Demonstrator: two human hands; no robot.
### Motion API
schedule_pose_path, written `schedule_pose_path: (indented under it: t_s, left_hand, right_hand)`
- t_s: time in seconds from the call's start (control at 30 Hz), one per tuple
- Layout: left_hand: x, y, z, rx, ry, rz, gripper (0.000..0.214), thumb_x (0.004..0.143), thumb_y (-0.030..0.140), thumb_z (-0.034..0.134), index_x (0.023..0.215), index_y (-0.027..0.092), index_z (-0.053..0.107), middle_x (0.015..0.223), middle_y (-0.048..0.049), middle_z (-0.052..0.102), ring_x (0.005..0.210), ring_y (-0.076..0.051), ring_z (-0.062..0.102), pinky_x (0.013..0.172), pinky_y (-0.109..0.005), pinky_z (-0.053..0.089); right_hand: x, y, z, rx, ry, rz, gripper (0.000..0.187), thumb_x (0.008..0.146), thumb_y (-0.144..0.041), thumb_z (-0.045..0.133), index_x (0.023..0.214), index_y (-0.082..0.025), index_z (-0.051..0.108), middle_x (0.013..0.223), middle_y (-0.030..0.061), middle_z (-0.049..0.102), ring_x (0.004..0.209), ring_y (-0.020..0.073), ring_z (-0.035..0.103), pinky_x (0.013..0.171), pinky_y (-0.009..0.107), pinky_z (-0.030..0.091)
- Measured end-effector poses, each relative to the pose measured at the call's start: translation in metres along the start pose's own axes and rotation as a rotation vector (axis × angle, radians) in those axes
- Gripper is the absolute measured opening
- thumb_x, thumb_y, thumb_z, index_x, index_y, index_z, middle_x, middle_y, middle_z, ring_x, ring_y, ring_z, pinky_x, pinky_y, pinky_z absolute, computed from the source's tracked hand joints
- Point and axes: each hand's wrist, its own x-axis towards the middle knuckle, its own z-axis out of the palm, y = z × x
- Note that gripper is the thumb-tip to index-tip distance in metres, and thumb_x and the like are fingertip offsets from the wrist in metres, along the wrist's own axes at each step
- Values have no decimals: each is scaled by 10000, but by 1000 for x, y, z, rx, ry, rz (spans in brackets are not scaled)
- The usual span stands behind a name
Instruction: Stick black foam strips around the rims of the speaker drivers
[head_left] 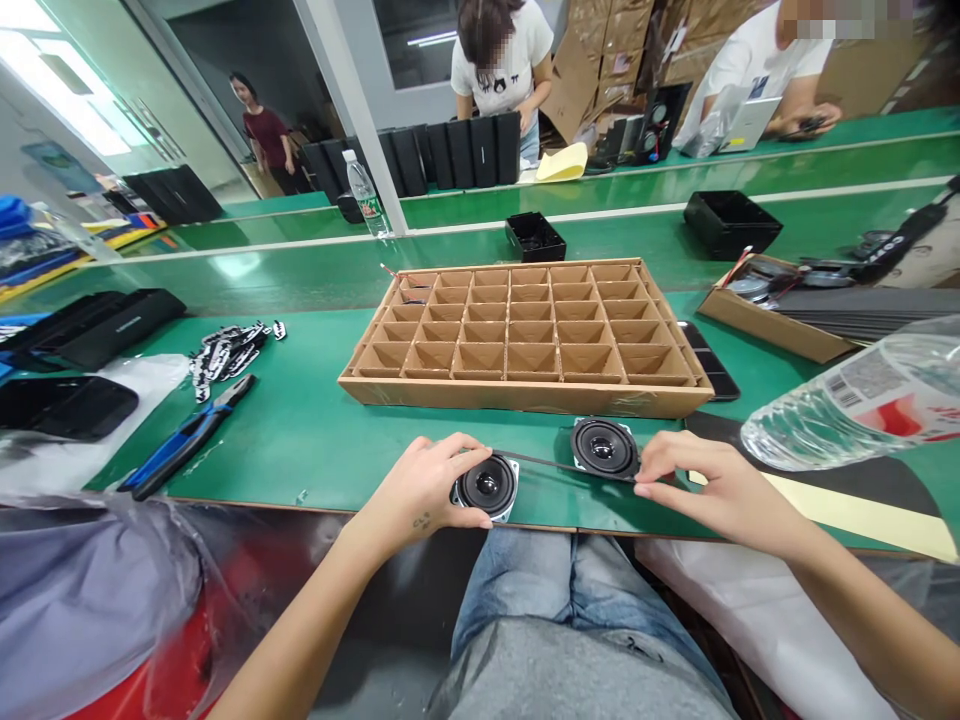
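My left hand (pixel 427 490) grips a small round black speaker (pixel 486 487) by its edge, thumb below and fingers above, close to the bench's front edge. From this speaker a thin dark strip (pixel 538 462) runs taut to the right. Its other end is pinched between the thumb and fingers of my right hand (pixel 697 487). Just left of those fingertips lies a second black speaker (pixel 603 447) with a metal frame, face up on the green bench; the strip passes along its near edge. Whether my right fingers also touch that speaker, I cannot tell.
Beyond the speakers stands a divided cardboard tray (pixel 525 396). Blue-handled pliers (pixel 191 437) and a pile of black-and-white tags (pixel 229 352) lie left. At right are a large plastic bottle (pixel 855 400) and a carton of parts (pixel 780 325). Several people are farther back.
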Motion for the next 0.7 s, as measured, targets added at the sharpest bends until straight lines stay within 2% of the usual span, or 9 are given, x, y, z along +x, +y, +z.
schedule_pose_path:
  t_s: [0.43, 0.7]
  left_hand:
    - [5, 7, -9, 128, -78, 29, 606, 710, 480, 632, 1248, 307, 412, 1137, -12, 514, 816, -156, 512, 749, -292, 368]
    - [6, 12, -8, 202, -68, 41, 576, 733, 430, 634, 1251, 294, 422, 1092, -38, 517, 832, -165, 523, 744, -294, 376]
  right_hand:
    - [-22, -23, 19, -16, -108, -110, 137, 863, -217, 495, 742, -187, 551, 729, 9, 586, 704, 130, 539, 689, 292, 364]
    - [-27, -40, 36, 6, -160, -169, 109, 867, -171, 480, 767, -181, 525, 750, -2, 567, 722, 115, 505, 698, 285, 312]
